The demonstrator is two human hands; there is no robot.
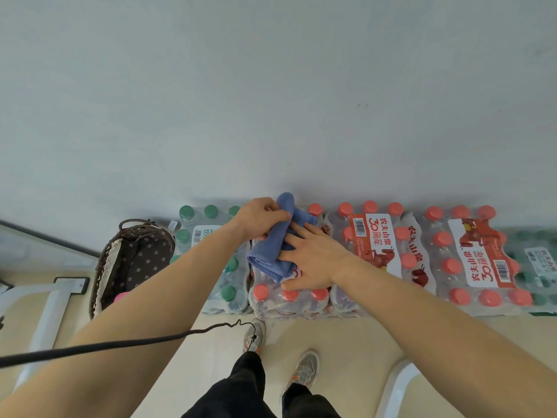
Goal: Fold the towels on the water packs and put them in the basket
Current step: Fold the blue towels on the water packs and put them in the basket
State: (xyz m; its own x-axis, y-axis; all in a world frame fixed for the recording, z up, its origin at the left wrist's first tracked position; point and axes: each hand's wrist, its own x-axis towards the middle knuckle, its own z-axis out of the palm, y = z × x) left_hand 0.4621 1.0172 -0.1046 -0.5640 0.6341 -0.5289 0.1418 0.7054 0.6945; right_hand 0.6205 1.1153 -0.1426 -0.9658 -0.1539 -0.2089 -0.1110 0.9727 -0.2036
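Head view, left fingers (272, 214) pinching towel (272, 253)

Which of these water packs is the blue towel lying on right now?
The blue towel lies on the leftmost red-capped pack, directly right of the green-capped pack beside the basket. The two red-capped packs further right carry no towel.

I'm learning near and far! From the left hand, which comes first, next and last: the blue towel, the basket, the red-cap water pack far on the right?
1. blue towel, gripped in the left hand.
2. basket, to its left.
3. red-cap water pack, far right.
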